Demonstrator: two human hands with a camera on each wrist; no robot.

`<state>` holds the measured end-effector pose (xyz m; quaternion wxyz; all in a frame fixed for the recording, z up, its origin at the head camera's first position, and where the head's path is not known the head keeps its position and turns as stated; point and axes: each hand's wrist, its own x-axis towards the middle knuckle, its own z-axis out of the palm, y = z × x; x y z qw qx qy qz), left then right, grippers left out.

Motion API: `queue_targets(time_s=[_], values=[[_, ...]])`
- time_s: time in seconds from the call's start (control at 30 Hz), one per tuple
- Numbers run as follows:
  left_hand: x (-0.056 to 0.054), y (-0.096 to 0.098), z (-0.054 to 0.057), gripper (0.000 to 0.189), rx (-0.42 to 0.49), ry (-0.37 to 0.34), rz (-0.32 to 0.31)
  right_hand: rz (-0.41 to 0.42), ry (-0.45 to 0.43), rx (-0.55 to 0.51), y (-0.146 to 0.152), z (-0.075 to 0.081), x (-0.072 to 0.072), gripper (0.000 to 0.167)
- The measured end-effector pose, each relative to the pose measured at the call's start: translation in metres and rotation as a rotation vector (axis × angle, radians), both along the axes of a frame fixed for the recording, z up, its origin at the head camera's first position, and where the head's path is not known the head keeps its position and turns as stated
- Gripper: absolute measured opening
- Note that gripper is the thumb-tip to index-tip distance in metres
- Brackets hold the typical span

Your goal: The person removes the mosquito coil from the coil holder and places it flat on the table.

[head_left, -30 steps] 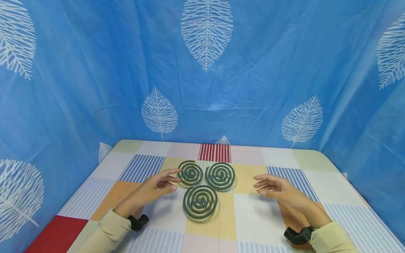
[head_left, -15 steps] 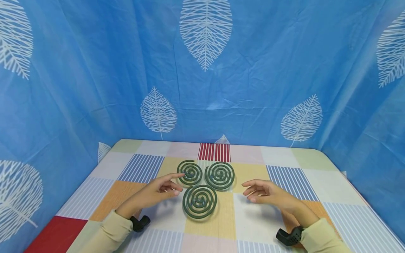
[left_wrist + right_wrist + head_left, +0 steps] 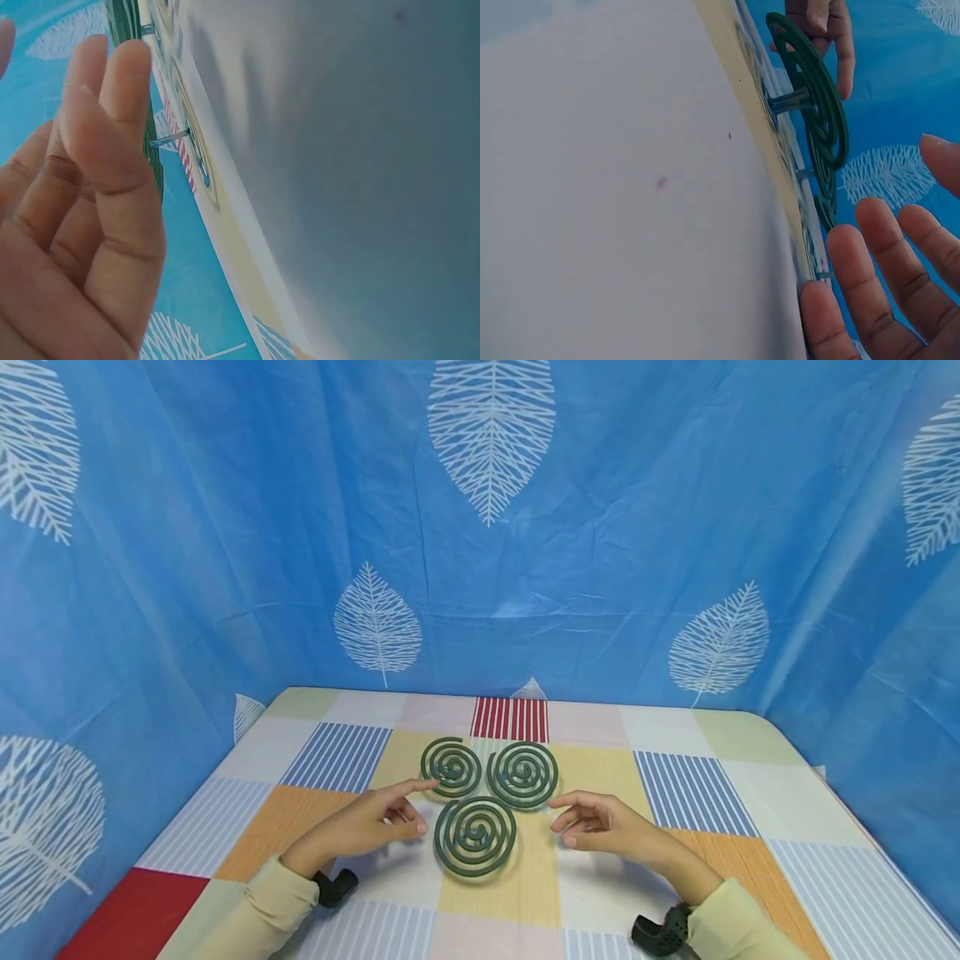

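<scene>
Three dark green mosquito coils lie close together in a triangle. There is a back left coil (image 3: 452, 768), a back right coil (image 3: 524, 772) and a front coil (image 3: 476, 834). Each is raised on a small metal stand (image 3: 789, 102), as the right wrist view shows. My left hand (image 3: 367, 823) hovers to the left of them, fingers loosely bent, its index fingertip overlapping the back left coil's near edge in the head view. On the other side, my right hand (image 3: 609, 828) has its index fingertip right at the back right coil's lower rim. Nothing is held in either hand.
A patchwork-patterned cloth (image 3: 498, 935) covers the table. Blue curtains (image 3: 600, 527) with white leaf prints enclose it at the back and both sides. Black wrist cameras sit on both wrists, the right one (image 3: 662, 932) low over the cloth.
My right hand has moved left, from well apart to the edge of the back right coil. My left hand has shifted slightly right toward the coils. The coils stay put.
</scene>
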<state>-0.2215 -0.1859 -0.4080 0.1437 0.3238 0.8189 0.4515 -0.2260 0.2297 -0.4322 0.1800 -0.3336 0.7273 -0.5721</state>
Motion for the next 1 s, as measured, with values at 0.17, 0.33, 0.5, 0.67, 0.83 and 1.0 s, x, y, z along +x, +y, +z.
queue_targets(time_s=[0.17,0.33,0.5,0.67,0.83,1.0], values=[[0.003,0.001,0.001,0.068,-0.028,-0.058,0.016,-0.002,0.004,0.029,-0.017,0.001,-0.005,0.051],[0.004,0.005,0.001,0.07,-0.074,-0.068,0.026,0.014,-0.018,0.031,-0.031,0.002,-0.007,0.053],[0.006,0.008,0.001,0.072,-0.097,-0.072,0.038,0.018,-0.079,0.044,-0.043,0.004,-0.007,0.059],[0.009,0.012,0.001,0.074,-0.079,-0.109,0.066,0.006,-0.125,0.066,-0.053,0.006,-0.006,0.064],[0.011,0.015,0.001,0.073,-0.071,-0.143,0.089,-0.014,-0.133,0.07,-0.061,0.004,-0.006,0.067],[0.012,0.017,0.0,0.073,-0.072,-0.181,0.101,-0.038,-0.125,0.069,-0.067,0.0,-0.004,0.073]])
